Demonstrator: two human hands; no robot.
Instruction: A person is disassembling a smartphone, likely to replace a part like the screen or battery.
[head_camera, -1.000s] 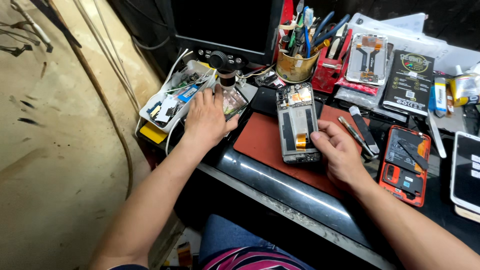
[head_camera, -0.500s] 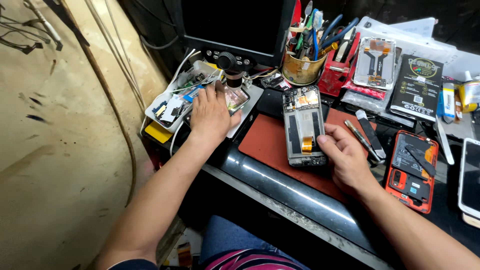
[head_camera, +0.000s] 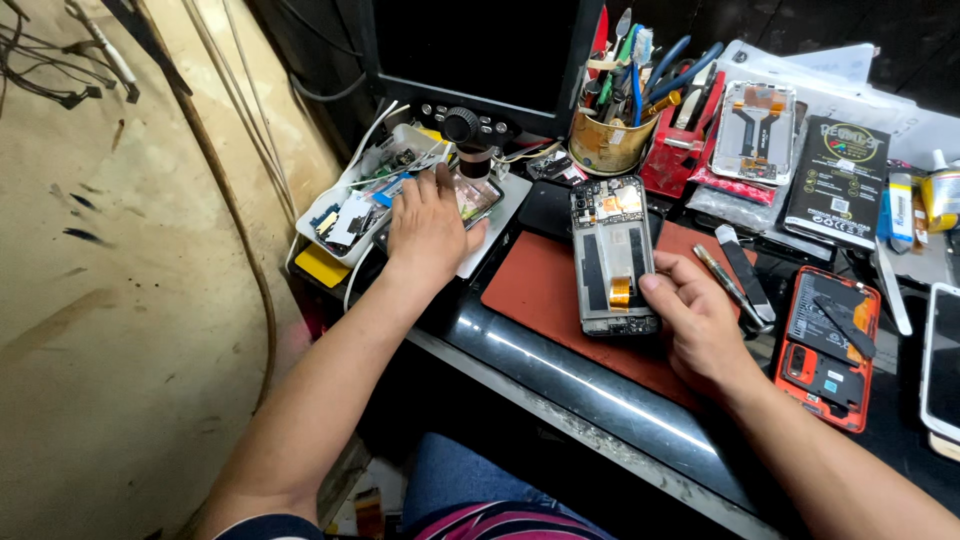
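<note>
An opened phone (head_camera: 610, 255) with its back off lies on a red mat (head_camera: 540, 290), circuit board and orange flex cable showing. My right hand (head_camera: 700, 325) rests at the phone's right edge, thumb and fingers holding its side. My left hand (head_camera: 428, 225) lies flat, fingers spread, on a white tray (head_camera: 345, 215) of small parts, next to a small microscope (head_camera: 472, 150) standing over a white base plate. Nothing shows in the left hand's grasp.
A dark monitor (head_camera: 470, 50) stands at the back. A tin of tools (head_camera: 612, 130), a red case (head_camera: 828, 345) with its back open, a phone frame (head_camera: 755, 130), a black battery (head_camera: 838, 180), tweezers and a screwdriver (head_camera: 730, 280) crowd the right. The bench edge (head_camera: 580, 400) runs diagonally.
My left hand has slid a little further onto the parts tray. My right hand stays on the phone's side. The camera view has shifted slightly.
</note>
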